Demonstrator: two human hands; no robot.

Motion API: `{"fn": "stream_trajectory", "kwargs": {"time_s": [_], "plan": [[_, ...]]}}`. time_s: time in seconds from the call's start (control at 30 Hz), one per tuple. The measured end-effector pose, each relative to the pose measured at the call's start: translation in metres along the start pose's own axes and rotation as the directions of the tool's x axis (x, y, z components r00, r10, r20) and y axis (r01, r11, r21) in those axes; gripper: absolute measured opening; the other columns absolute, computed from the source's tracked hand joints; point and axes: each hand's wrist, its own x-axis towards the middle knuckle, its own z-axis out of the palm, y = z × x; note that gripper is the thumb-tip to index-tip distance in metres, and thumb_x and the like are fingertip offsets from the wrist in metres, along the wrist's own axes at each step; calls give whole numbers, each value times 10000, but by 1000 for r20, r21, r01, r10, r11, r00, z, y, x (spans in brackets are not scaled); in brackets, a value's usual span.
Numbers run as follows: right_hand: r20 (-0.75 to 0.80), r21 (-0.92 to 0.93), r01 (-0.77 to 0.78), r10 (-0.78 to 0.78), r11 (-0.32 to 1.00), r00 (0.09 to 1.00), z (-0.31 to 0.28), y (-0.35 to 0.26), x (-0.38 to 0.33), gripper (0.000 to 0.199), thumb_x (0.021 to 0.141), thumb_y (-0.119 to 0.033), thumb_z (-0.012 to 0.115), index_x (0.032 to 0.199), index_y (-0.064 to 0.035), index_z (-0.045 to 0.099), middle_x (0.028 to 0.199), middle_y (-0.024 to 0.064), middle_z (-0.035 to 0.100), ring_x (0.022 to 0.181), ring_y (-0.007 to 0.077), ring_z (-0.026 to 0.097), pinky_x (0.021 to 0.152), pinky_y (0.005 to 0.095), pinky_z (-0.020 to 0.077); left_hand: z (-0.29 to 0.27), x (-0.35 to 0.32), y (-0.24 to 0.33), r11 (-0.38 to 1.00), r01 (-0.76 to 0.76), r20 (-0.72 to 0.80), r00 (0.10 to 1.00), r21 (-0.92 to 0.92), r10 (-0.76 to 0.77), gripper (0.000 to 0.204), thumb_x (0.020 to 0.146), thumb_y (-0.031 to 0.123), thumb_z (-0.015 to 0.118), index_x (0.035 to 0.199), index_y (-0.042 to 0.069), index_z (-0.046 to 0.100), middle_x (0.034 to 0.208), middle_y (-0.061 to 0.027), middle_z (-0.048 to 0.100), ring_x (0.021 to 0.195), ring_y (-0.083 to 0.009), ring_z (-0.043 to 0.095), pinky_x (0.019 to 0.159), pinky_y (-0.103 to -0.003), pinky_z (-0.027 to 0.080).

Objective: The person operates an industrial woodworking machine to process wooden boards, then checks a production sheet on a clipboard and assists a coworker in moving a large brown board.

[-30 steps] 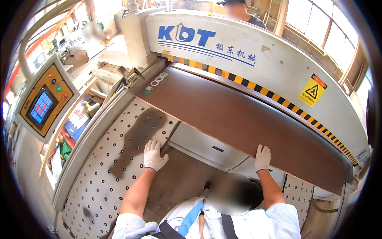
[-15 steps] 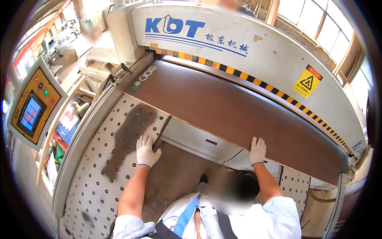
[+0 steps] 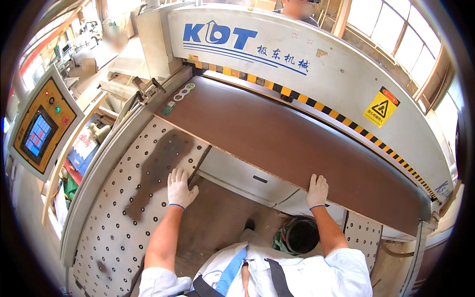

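Left hand [image 3: 181,190] lies empty, fingers spread, on the dotted table [image 3: 115,210] beneath; right hand [image 3: 317,192] stretches onto the board [image 3: 247,136] ahead, whether gripping I can't tell.

Board [image 3: 277,143] before the machine [image 3: 331,64]
Left hand [image 3: 181,189] at the bench [image 3: 111,208], right hand [image 3: 317,192] on the board's near edge, control box [image 3: 45,123] far left.

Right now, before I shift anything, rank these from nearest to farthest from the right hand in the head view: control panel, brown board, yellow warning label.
1. Brown board: the right hand rests at its near edge.
2. Yellow warning label: ahead and to the right, on the white beam beyond the board.
3. Control panel: far left, past the perforated table.
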Motion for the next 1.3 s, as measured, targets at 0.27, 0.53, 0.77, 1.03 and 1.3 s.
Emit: {"fn": "stream_trajectory", "kwargs": {"time_s": [0.27, 0.53, 0.77, 1.03, 1.3], "plan": [[57, 41, -18, 15, 999, 998, -4, -1, 1, 671, 933, -112, 658, 1583, -37, 508, 1553, 311, 561, 1451, 494, 527, 1217, 580, 419, 0, 0, -1, 1000, -2, -4, 1000, 20, 2, 795, 819, 370, 810, 1481, -35, 632, 1621, -259, 547, 1574, -476, 426, 1340, -593, 296], [32, 35, -16, 15, 999, 999, 10, 3, 0, 792, 856, -123, 762, 1598, -46, 493, 1566, 292, 540, 1468, 477, 516, 1242, 573, 415, -1, 0, 0, 1000, -5, 2, 1000, 19, 5, 806, 818, 372, 810, 1485, -40, 621, 1619, -270, 544, 1570, -489, 426, 1340, -594, 293], [57, 62, -31, 28, 998, 998, 9, 4, -2, 809, 852, -119, 763, 1610, -43, 489, 1600, 305, 529, 1505, 492, 492, 1267, 579, 392, -1, 0, 1, 1000, -13, -8, 1000, 10, 13, 809, 820, 374, 811, 1487, -38, 616, 1614, -275, 547, 1563, -496, 431, 1334, -596, 302], [78, 295, 50, -76, 954, 994, -38, 9, -2, 800, 924, -356, 815, 1585, -6, 530, 1633, 313, 519, 1541, 497, 461, 1297, 595, 346, 23, 56, 6, 991, -19, -50, 999, -131, 13, 874, 874, 476, 819, 1542, -29, 567, 1663, -288, 495, 1578, -505, 407, 1333, -596, 296], [87, 496, -617, 673, 611, 735, 6, 106, -31, 667, 1069, -555, 641, 1392, 17, 749, 1595, 203, 638, 1531, 377, 526, 1303, 535, 334, 66, 196, 63, 995, -40, 21, 999, -90, 42, 900, 958, 605, 732, 1586, -8, 534, 1717, -290, 417, 1595, -513, 366, 1339, -619, 246]]}}
